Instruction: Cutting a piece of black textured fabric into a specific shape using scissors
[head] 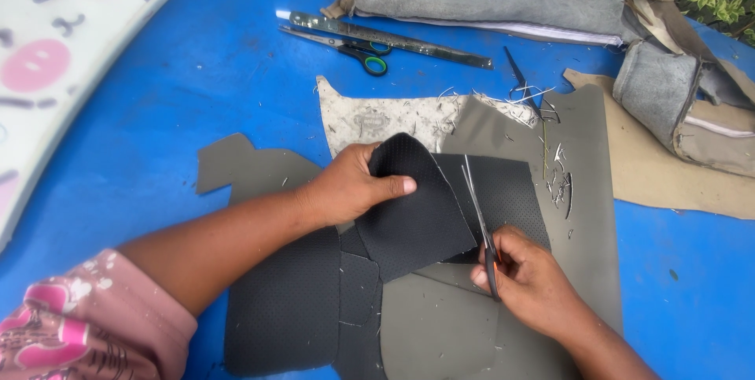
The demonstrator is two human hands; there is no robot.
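Cutting surface: the blue table (197,73) carried everything, with room on the near side for the offcut to drop without snagging.
Backing layer: a grey-green sheet (582,215) lay flat under the work; keeping the blades off it was, by my judgement, the main care here.
Workpiece: the black perforated piece (413,219) lay at the middle of the table, its top edge lifted and curled over, its right side under the blades.
Flat black panel: a second perforated panel (283,309) lay to the lower left, touching the workpiece and clear of the cut.
Left hand (346,187): fingers curled round the folded top of the workpiece, thumb pressed flat on its face; holding it taut towards the blades would have kept the line true.
Right hand (531,278): fingers closed round the handles of the scissors (478,211), gripping them firmly.
Blades: they pointed away from the person and looked nearly closed, though the thin edge-on view made that hard to confirm; long smooth strokes would have suited the perforated face.
Spare tools: green-handled scissors (354,48) and a metal ruler (393,38) rested well apart at the far side.
Scraps: pale trimmings (558,175) lay scattered right of the cut.
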